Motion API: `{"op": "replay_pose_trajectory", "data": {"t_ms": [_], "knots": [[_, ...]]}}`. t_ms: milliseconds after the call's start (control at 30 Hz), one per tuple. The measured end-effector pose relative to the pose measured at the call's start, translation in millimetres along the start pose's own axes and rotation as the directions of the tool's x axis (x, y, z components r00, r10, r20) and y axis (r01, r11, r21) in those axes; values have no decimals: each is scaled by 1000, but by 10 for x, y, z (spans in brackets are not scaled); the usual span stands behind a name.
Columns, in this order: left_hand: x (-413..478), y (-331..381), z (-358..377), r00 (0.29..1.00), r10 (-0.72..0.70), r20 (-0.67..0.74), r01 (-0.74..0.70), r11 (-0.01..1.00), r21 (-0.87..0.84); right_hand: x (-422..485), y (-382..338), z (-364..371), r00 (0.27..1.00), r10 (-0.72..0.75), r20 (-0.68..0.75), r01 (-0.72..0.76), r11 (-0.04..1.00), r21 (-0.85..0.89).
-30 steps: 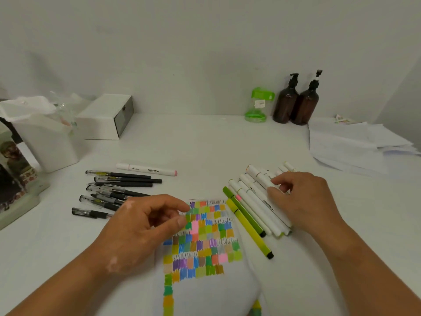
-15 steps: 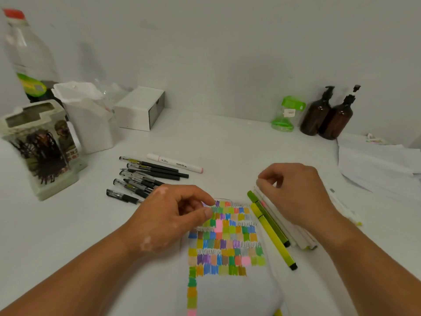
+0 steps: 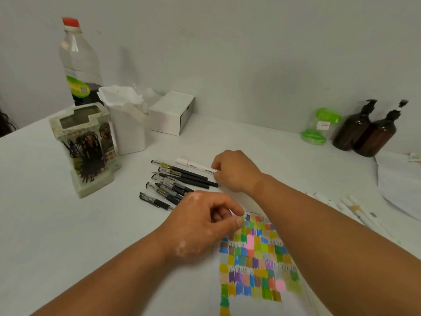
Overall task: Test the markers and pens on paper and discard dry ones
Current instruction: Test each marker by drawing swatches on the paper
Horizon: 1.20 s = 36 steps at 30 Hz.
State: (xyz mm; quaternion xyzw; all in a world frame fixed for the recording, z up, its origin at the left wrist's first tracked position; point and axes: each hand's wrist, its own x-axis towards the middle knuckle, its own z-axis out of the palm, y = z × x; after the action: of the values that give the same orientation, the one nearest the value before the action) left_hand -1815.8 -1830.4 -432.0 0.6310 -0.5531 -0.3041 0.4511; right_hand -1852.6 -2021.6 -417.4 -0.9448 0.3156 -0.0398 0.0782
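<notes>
A: White marker (image 3: pixel 196 165) at 12 o'clock from the swatch paper (image 3: pixel 255 258), lying flat on the counter (image 3: pixel 57 224). Long axis running from 10 o'clock to 4 o'clock, pale capped end toward 10.

B: And the right hand (image 3: pixel 234 171)?

A: Crossed over the paper, fingers (image 3: pixel 215 166) curled at the marker's 4 o'clock end, touching it. Whether gripped or merely touched, cannot tell.

B: Left hand (image 3: pixel 205 224)?

A: Loosely clenched, thumb tip pressing the paper's upper left corner. Nothing held.

B: Black pens (image 3: pixel 177 181)?

A: Fanned just below the marker, at 11 o'clock from the paper, roughly parallel to it, clear capped ends toward 10 o'clock. Nearest tips just beside the left knuckles.

B: Other markers?

A: White markers (image 3: pixel 350 206) at 3 o'clock, beyond the right forearm, blurred.

B: Room to move?

A: Open counter at 9 o'clock and 7 o'clock. Crowded at 10 to 11: printed holder (image 3: pixel 86 147), white tub (image 3: pixel 127 124), white box (image 3: pixel 170 112), clear bottle (image 3: pixel 78 62) against the wall. Two brown pump bottles (image 3: pixel 366 131) and a green-lidded jar (image 3: pixel 319 126) at 1 to 2 o'clock. Loose sheets (image 3: pixel 401 179) at the right edge.
</notes>
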Motion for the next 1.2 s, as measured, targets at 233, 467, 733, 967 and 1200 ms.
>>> {"op": "replay_pose_trajectory", "data": {"t_ms": [233,467,733,967,1200], "knots": [[-11,28,-13,1000,21,-15,-21,1000,14,-372,213,-204,998,14,-63,-13,1000,28],[-42,55,-13,989,87,-116,-84,996,34,-1423,570,-394,979,133,-152,-104,977,185],[-79,80,80,952,276,-129,-208,898,387,-2144,631,-332,970,189,-156,-99,885,455],[-109,133,280,947,312,75,-309,826,471,-2250,569,-350,953,134,-273,46,825,563],[-138,169,401,952,275,132,-305,828,471,-2267,522,-310,948,163,-273,116,623,774]]}}
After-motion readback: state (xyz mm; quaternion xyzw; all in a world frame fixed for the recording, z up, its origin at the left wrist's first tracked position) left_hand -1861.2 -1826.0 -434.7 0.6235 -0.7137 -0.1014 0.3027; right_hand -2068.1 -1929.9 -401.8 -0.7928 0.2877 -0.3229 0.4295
